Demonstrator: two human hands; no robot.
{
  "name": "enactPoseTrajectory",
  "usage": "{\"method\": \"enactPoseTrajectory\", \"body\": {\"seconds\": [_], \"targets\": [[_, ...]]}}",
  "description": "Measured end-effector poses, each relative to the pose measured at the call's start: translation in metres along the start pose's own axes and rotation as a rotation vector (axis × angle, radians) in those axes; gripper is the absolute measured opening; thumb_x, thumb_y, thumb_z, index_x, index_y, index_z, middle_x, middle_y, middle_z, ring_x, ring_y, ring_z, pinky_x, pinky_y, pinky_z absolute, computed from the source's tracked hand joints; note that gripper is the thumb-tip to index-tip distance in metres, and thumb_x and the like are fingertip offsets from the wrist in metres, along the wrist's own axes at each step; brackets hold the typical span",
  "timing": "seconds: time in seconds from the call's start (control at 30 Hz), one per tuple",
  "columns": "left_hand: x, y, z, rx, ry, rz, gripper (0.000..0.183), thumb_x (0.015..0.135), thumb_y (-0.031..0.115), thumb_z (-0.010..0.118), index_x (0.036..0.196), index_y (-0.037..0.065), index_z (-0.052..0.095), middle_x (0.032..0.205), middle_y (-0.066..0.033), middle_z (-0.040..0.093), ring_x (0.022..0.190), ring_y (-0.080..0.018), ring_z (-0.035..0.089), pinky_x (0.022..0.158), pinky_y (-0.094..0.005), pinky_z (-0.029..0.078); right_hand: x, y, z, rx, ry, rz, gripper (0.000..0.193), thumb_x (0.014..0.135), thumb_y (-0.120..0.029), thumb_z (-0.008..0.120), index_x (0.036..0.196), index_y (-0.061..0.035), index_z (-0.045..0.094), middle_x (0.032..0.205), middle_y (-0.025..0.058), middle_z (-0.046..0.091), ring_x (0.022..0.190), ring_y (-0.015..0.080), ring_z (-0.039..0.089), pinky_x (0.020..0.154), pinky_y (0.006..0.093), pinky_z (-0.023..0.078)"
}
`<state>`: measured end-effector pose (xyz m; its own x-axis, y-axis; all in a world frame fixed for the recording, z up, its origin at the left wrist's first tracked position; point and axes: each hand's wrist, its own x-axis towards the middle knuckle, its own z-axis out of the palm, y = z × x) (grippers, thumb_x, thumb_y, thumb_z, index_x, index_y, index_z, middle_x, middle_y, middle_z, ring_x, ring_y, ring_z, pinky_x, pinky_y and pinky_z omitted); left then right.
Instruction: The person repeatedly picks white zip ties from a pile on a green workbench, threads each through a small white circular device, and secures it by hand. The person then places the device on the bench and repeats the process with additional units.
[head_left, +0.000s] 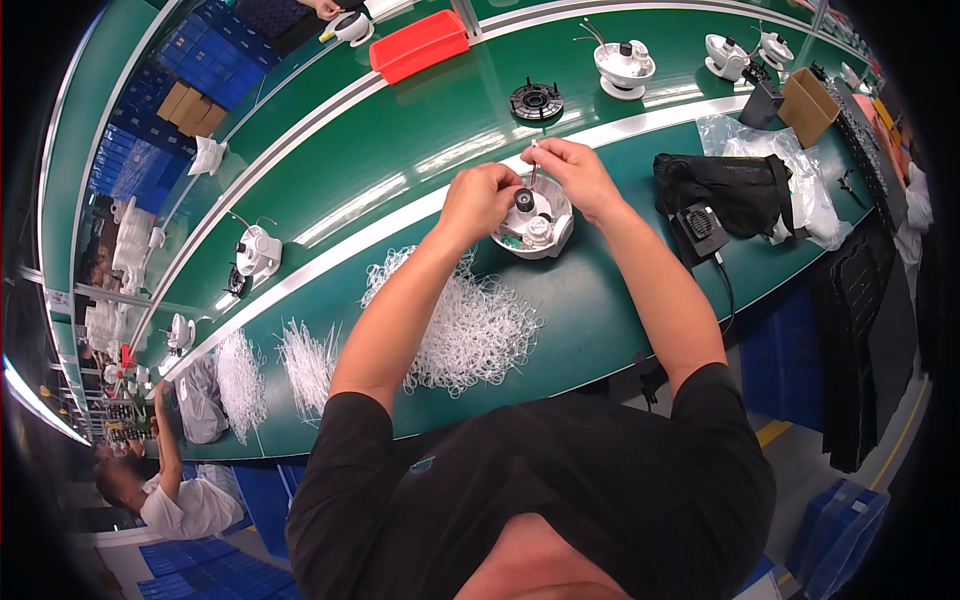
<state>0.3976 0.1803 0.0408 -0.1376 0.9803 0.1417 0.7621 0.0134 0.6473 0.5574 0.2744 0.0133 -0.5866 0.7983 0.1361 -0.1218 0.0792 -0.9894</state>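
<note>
In front of me on the green bench sits a white round appliance housing (557, 236), its inside facing up. A black cylindrical part (525, 198) stands up in it, beside a white round part (539, 232). My right hand (578, 180) pinches the upper end of thin wires (534, 172) rising from the housing. My left hand (480, 203) is closed at the housing's left rim, close to the black part; its fingertips hide what they hold, if anything. Below my left forearm lies a tangled pile of white plastic loops, like cable ties (475, 335).
Beyond the pale rail, a black ribbed ring (537, 101) and another white housing (622, 72) sit on the green surface, with a red tray (420, 47) farther left. A black bag (722, 190) and a small black fan-like device (703, 229) lie right. A co-worker (185, 500) sits far left.
</note>
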Motion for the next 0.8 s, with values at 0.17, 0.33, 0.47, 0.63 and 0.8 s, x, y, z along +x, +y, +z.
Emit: {"method": "enactPoseTrajectory", "body": {"seconds": [0.17,0.33,0.47,0.63,0.8], "targets": [[-0.003,0.003,0.003,0.197,0.004,0.153,0.016,0.078,0.002,0.065,0.092,0.001,0.072,0.094,-0.0155,0.068,0.087,-0.0359,0.066,0.077,-0.0422,0.052,-0.002,-0.001,-0.008,0.176,-0.006,0.149,0.025,0.102,-0.022,0.052,0.098,-0.0044,0.068,0.090,0.0017,0.067,0.079,0.0083,0.053,0.077,0.0274,0.045],[-0.002,0.001,0.006,0.301,0.051,0.183,0.013,0.077,0.002,0.065,0.089,0.001,0.071,0.091,-0.0170,0.068,0.086,-0.0364,0.066,0.077,-0.0430,0.052,-0.002,0.010,-0.017,-0.068,-0.087,0.039,0.026,0.101,-0.025,0.051,0.094,-0.0031,0.065,0.087,0.0045,0.066,0.079,0.0117,0.056,0.074,0.0307,0.047],[0.000,0.005,0.005,0.325,0.039,0.195,0.009,0.079,0.003,0.065,0.087,0.000,0.069,0.091,-0.0184,0.067,0.086,-0.0375,0.065,0.076,-0.0437,0.051,-0.002,0.007,-0.017,-0.452,-0.152,-0.115,0.026,0.096,-0.026,0.056,0.096,-0.0012,0.063,0.082,0.0093,0.064,0.075,0.0187,0.059,0.070,0.0338,0.048],[-0.001,0.000,0.003,0.205,0.008,0.167,0.009,0.081,0.006,0.065,0.087,0.000,0.068,0.091,-0.0188,0.067,0.087,-0.0378,0.065,0.077,-0.0449,0.051,-0.006,-0.012,-0.013,-0.613,-0.263,-0.095,0.017,0.082,-0.012,0.070,0.097,-0.0042,0.067,0.072,0.0040,0.055,0.066,0.0136,0.050,0.061,0.0315,0.043],[-0.001,0.005,-0.002,0.182,-0.014,0.179,0.010,0.081,0.006,0.065,0.088,-0.001,0.068,0.092,-0.0187,0.066,0.088,-0.0373,0.064,0.078,-0.0438,0.050,0.000,0.001,-0.015,-0.649,-0.255,-0.225,0.019,0.077,-0.010,0.071,0.095,-0.0072,0.070,0.076,0.0074,0.058,0.069,0.0187,0.056,0.064,0.0339,0.046]]}}
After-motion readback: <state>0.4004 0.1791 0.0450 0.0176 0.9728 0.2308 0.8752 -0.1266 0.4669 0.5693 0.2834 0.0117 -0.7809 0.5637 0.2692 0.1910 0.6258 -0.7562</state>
